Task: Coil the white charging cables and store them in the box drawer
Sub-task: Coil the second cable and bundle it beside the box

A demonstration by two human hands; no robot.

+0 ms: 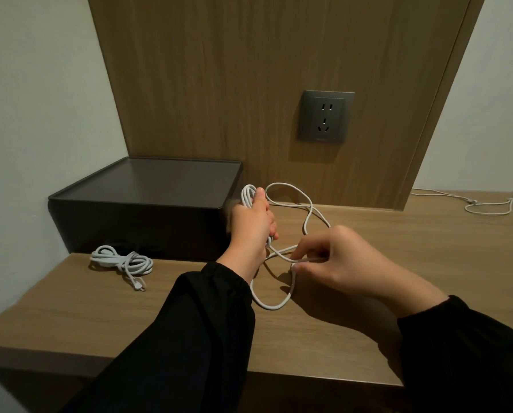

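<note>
My left hand (250,225) grips a bunch of loops of a white charging cable (305,210) just right of the dark box (148,201). The cable's loose length arcs over the wooden shelf and droops below my hands. My right hand (338,257) pinches a straight stretch of that same cable between thumb and fingers. A second white cable (121,262) lies coiled on the shelf in front of the box, its plug end trailing toward me. The box stands at the back left; its front face is dark and I cannot make out the drawer.
A third thin white cable (487,205) lies at the far right of the shelf (368,323). A grey wall socket (323,116) sits on the wood panel above. The shelf's front edge runs close below my sleeves.
</note>
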